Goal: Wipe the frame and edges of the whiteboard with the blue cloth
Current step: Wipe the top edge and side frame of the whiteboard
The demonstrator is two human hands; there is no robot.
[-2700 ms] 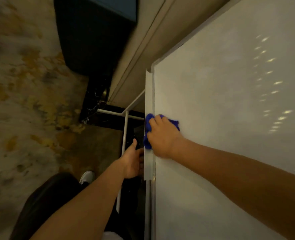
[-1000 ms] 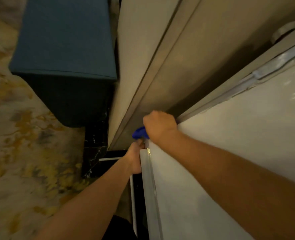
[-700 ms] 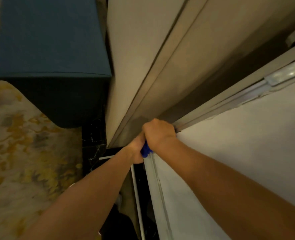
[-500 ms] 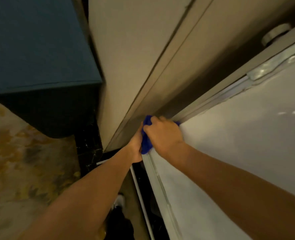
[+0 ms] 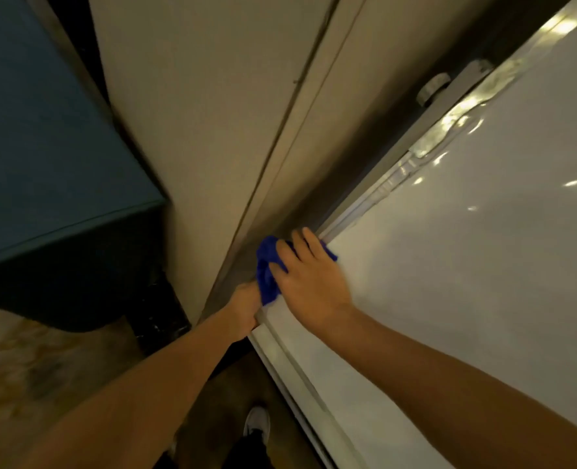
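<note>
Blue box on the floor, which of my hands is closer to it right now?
Left. The left hand grips the frame on the side facing the blue box; the right hand presses the blue cloth at the corner of the whiteboard, farther off.

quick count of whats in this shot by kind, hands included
hands: 2 (left hand, right hand)
blue cloth: 1
whiteboard: 1
blue seat: 1
white shoe: 1
total: 6
</note>
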